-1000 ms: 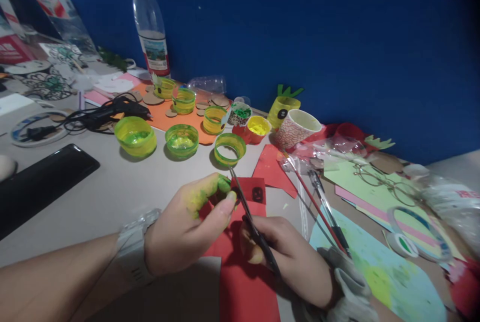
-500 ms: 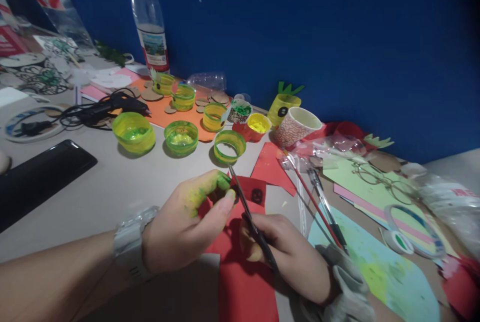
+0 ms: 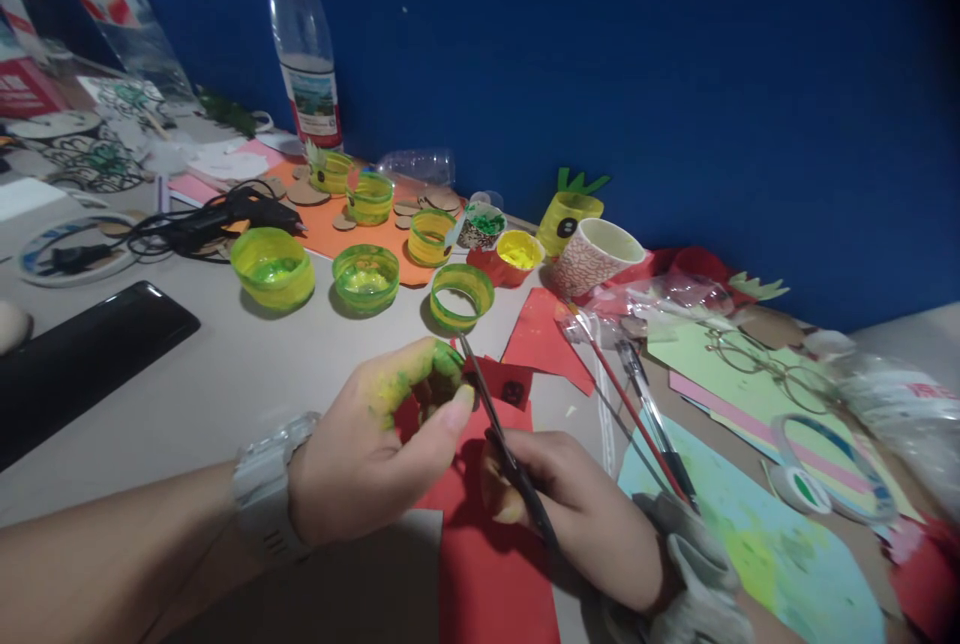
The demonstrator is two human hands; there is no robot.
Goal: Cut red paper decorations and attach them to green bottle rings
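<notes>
My left hand (image 3: 401,439), stained with green and yellow paint, pinches a piece of red paper (image 3: 491,374) between thumb and fingers. A small black drawn mark shows on the paper's right part; the rest is partly hidden by my fingers and the blades. In my right hand (image 3: 577,499) are dark-handled scissors (image 3: 487,399), their blades pointing up and away across the paper close to my left thumb. Whether the blades are parted is hard to make out. Beneath both hands lies a longer red sheet (image 3: 495,574). Just beyond stands a green-yellow painted ring (image 3: 461,296).
Painted plastic cups (image 3: 272,269) stand left of the ring, a black phone (image 3: 97,364) nearer left. Behind are a yellow paint cup (image 3: 519,252), a patterned paper cup (image 3: 596,256) and a tall bottle (image 3: 307,54). A paintbrush (image 3: 626,399), a pen (image 3: 656,424) and glasses (image 3: 772,364) lie right.
The whole view has shifted slightly, with the things on the table a little further right. Both hands keep nearly the same pose around the paper and scissors.
</notes>
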